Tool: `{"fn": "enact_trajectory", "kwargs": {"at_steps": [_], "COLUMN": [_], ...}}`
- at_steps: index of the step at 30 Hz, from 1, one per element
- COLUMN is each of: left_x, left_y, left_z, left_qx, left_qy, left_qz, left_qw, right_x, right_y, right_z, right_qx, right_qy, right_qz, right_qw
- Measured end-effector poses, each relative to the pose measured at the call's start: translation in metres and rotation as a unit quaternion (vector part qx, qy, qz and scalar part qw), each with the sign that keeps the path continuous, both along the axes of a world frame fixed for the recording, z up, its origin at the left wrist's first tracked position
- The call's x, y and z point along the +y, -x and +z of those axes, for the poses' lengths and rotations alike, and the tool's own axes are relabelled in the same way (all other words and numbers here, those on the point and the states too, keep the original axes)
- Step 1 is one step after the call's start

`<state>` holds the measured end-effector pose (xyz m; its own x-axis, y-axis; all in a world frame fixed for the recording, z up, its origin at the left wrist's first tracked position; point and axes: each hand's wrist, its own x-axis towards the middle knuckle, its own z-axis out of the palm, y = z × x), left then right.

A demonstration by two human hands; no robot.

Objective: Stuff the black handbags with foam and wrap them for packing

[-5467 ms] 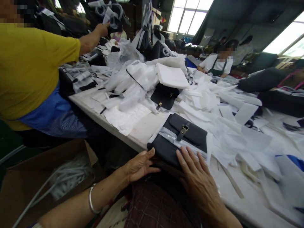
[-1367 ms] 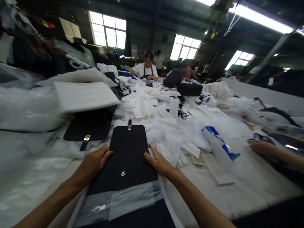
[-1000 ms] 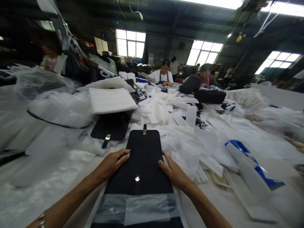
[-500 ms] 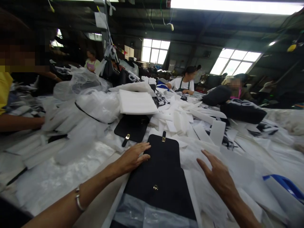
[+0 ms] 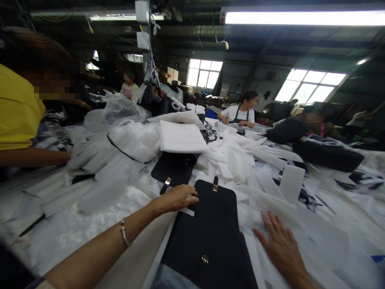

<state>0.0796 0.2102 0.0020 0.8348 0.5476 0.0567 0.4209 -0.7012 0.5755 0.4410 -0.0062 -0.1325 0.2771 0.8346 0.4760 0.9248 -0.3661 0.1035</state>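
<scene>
A black bag (image 5: 212,224) lies flat in front of me, its flap opened away from me. The flap's strap end carries a gold clasp (image 5: 215,186), and a round gold fitting (image 5: 205,259) sits on the body. My left hand (image 5: 177,198) is at the flap's left edge, fingers loosely bent, thumb apart. Just below it shows a small white strip (image 5: 188,212); whether the hand touches it, I cannot tell. My right hand (image 5: 282,245) rests open on white sheeting right of the bag, fingers stretched. Clear plastic (image 5: 174,277) covers the bag's near part.
Beyond lies a second black bag (image 5: 173,170), partly under a stack of white foam sheets (image 5: 182,136). Crumpled clear plastic (image 5: 132,138) and loose foam strips (image 5: 237,164) spread around. A person in yellow (image 5: 18,108) works at left; other people sit farther back.
My right hand has come down onto the white sheeting. My left hand has moved slightly up along the flap, and the white strip now shows. The whole view has shifted.
</scene>
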Motion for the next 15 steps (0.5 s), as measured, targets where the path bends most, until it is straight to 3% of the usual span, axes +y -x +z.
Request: {"fn": "enact_trajectory", "kwargs": {"at_steps": [5,11,15], "left_x": [0.023,0.005,-0.001], "left_y": [-0.012,-0.024,-0.005], "left_z": [-0.001,0.001,0.011], "left_qx": [0.003,-0.019,-0.034], "left_qy": [-0.014,-0.026,-0.045], "left_qz": [0.028,0.009,0.015], "left_qw": [1.000,0.999,0.998], "right_x": [0.001,-0.001,-0.010], "right_y": [0.010,0.007,-0.008], "right_z": [0.013,0.040,0.051], "right_qx": [0.077,0.244,0.268], "right_qy": [-0.061,-0.115,-0.097], "right_qz": [0.013,0.003,-0.036], "right_qw": [0.995,0.963,0.958]}}
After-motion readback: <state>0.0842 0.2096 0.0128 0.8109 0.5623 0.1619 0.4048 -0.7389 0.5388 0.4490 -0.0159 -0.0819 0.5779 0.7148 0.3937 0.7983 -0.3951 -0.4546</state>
